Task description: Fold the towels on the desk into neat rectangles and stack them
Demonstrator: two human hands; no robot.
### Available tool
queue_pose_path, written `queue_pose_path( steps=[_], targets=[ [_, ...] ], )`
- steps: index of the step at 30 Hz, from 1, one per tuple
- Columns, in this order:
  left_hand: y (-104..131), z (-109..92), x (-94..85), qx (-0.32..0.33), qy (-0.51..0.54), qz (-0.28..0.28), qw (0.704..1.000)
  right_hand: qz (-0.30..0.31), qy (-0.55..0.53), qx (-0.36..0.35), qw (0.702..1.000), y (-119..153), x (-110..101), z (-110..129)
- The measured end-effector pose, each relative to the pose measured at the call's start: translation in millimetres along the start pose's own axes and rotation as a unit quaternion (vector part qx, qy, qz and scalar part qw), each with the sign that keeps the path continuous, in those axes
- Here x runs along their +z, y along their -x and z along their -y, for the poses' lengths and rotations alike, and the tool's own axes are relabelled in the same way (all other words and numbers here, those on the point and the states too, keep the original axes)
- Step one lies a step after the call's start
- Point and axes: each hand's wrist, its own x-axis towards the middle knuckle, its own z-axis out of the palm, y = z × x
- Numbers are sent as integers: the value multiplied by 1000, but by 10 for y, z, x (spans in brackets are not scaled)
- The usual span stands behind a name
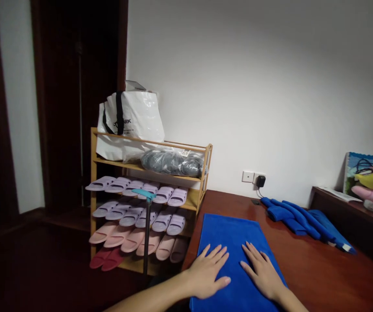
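Note:
A blue towel [231, 234] lies flat as a long rectangle on the reddish-brown wooden table [319, 268], close to its left edge. My left hand [207, 273] rests palm down on the towel's left side, fingers spread. Over on the right side of the cloth, my right hand [261, 268] also presses flat with its fingers stretched out. Neither hand grips anything. The towel's near end runs out of the bottom of the view. Farther back on the table is a loose, crumpled pile of blue cloth [300, 219].
Left of the table stands a wooden shoe rack [150, 167] with rows of slippers [132, 216] and a white bag [141, 112] on top. A dark pole with a teal head [145, 193] stands before it. A black plug [261, 180] sits in the wall socket; a raised ledge [335, 197] borders the right.

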Motion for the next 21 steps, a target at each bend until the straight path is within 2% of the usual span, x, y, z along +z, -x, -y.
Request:
queue_pose_path(
  steps=[2, 4, 8, 10, 12, 14, 17, 21],
  targets=[
    [19, -25, -10, 3, 2, 28, 1000, -7, 4, 8, 1000, -7, -36, -4],
    [-127, 4, -47, -9, -6, 31, 999, -23, 12, 13, 1000, -157, -114, 17],
    [-779, 206, -148, -75, -74, -36, 994, -40, 28, -13, 999, -772, -228, 104],
    [-1103, 351, -159, -117, -82, -46, 989, -29, 31, -15, 999, -1087, -186, 141],
    [-1319, 500, -120, -157, -78, -44, 983, -16, 30, 0, 999, -1310, -93, 137],
    [-1413, 638, -42, -186, -74, -37, 979, -7, 28, 31, 999, -1423, 0, 57],
    [-1412, 800, 82, -209, -71, -35, 975, -4, 35, 97, 995, -1445, 62, -200],
    [-1362, 885, 145, -214, -70, -43, 973, -5, 49, 169, 984, -1401, 48, -553]
  ],
)
